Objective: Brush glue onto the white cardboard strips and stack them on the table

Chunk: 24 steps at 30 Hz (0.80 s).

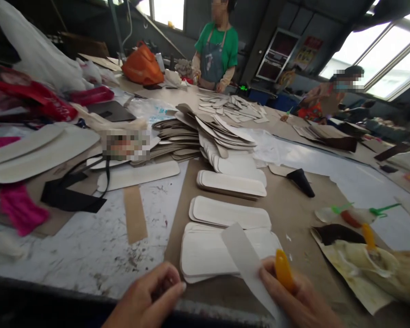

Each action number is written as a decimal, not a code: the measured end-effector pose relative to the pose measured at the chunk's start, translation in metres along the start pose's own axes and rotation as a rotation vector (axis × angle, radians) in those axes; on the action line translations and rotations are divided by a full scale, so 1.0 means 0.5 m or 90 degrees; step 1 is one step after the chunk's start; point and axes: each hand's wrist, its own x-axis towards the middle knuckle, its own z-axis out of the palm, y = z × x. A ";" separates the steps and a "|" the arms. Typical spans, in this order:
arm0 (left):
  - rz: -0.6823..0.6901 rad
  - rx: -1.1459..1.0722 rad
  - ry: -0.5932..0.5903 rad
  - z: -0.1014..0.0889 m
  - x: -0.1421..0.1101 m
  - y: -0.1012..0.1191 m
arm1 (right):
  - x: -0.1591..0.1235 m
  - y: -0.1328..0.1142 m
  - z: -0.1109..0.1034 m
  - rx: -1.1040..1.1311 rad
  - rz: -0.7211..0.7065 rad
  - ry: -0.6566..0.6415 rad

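Low at the front edge, my left hand (pixel 153 291) has loosely curled fingers, with a gap between thumb and forefinger and nothing visible in them. It is beside the left corner of the nearest stack of white rounded panels (pixel 205 253). My right hand (pixel 290 294) pinches a pale grey strip (pixel 241 250), which slants across that stack's right part. A yellow plastic handle (pixel 284 269) sticks up from the same hand; its working end is hidden. Farther back lie more stacks of white panels (pixel 230 212), on a brown sheet (pixel 181 205).
Right: a glue-stained container (pixel 379 266) with a yellow tool (pixel 369 237) in it, bottles with green caps (pixel 355 215), and a black cone-shaped piece (pixel 301 182). Left: a tan strip (pixel 135 214), black straps (pixel 71 191), pink cloth (pixel 22 209). Behind: piled panels (pixel 177 136), two people (pixel 213 54).
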 end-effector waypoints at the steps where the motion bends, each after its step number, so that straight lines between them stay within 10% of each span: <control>1: -0.002 -0.024 0.044 -0.008 0.006 0.004 | 0.014 -0.007 0.001 -0.034 -0.006 -0.060; 8: -0.013 -0.179 0.081 -0.010 0.069 0.010 | 0.112 -0.026 0.032 -0.113 -0.020 -0.313; 24: -0.031 -0.121 0.115 -0.005 0.094 0.021 | 0.179 -0.061 0.039 -0.396 -0.055 -0.301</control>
